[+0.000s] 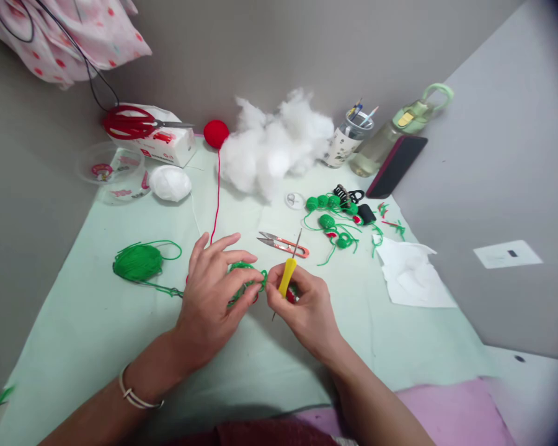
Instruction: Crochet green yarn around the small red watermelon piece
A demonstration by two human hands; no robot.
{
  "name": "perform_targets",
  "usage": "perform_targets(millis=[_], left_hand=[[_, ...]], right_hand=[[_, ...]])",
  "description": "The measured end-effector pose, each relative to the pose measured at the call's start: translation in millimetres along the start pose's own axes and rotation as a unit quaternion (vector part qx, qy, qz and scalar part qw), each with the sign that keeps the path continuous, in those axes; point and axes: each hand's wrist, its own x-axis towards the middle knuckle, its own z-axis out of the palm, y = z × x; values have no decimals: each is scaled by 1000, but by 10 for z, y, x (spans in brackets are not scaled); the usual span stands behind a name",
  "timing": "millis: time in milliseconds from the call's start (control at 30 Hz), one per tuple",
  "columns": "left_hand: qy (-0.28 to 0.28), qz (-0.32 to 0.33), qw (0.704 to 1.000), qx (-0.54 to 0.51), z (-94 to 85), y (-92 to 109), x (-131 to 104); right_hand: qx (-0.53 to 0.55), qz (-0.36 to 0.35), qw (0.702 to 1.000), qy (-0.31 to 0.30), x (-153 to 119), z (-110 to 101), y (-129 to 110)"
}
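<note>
Left hand [216, 291] at centre, arm slanting in from lower left, back of hand up; thumb and index fingers pinched closed on green yarn work [240, 266], the others fanned loosely and lifted. Right hand [307, 303] just right of centre, arm from lower right, fingers curled tight round a yellow-handled hook [287, 278], shaft pointing toward frame top. Yarn work mid-frame over the bench [270, 371], partly hidden by the left hand.

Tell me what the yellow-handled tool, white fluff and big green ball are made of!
Yellow-handled tool: handle probably smooth plastic, evenly coloured; thin grey shaft likely metal. White fluff: seemingly matte stuffing fibre, wispy edges. Big green ball: matte yarn, strands showing; wool or acrylic, unclear.
</note>
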Motion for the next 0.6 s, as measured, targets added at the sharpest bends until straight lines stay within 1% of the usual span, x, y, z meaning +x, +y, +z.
perform_targets(millis=[267,333,400,467,500,600], left_hand=[[-11,-2,1000,-19,34,19,12],[-6,3,1000,-24,41,40,10],[8,-3,999,-38,44,61,12],[23,-29,996,-76,43,69,16],[23,-56,993,-105,43,65,17],[-10,-161,968,-192,40,25,13]], right_hand=[[-38,-17,999,-1,-18,13,20],[-23,-8,1000,-8,-16,5,17],[17,15,1000,-17,-1,-16,3],[68,37,997,-31,25,-47,-12],[92,48,994,-38,41,-65,-15],[159,87,982,-59,82,-110,3]])
